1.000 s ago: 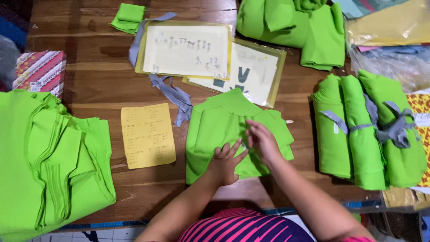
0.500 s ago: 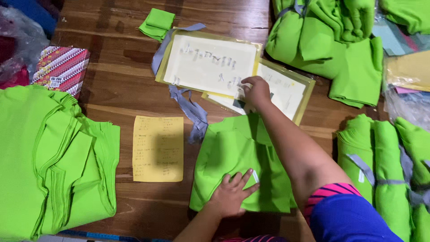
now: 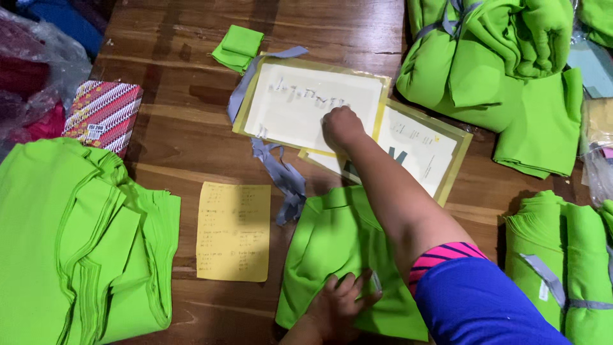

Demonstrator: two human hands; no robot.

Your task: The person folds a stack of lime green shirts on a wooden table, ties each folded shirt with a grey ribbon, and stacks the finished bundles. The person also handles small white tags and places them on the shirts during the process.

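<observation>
1. a striped red-and-white packet (image 3: 104, 116) lies at the left edge of the wooden table (image 3: 179, 134), beside crinkled clear plastic bags (image 3: 38, 70).
2. a yellow paper slip (image 3: 234, 231) with faint handwriting lies flat between the big left stack of green fabric (image 3: 70, 243) and the folded green piece (image 3: 338, 249).
3. two pale sheets in yellowish plastic sleeves lie at the table's middle: the upper sleeve (image 3: 306, 105) carries a row of small pale tags, and the lower sleeve (image 3: 415, 150) is tucked partly beneath it.
4. a grey ribbon strip (image 3: 281, 176) curls from the upper sleeve's left edge down toward the folded green piece.
5. the folded green piece lies flat at the near edge, bright lime, with a fold line near its top.
6. the left hand (image 3: 338, 303) lies spread on its lower part, fingers fanned and pressing the cloth down.
7. the right hand (image 3: 341, 126) is bunched, fingertips down on the upper sleeve's lower right area; whether it pinches a tag i cannot tell, as the knuckles cover the fingertips.
8. a small green folded square (image 3: 239, 48) sits just above the upper sleeve.
9. green bundles (image 3: 485, 57) at top right and tied rolls (image 3: 562, 268) at lower right are cut off by the frame; the arm hides part of the lower sleeve.
</observation>
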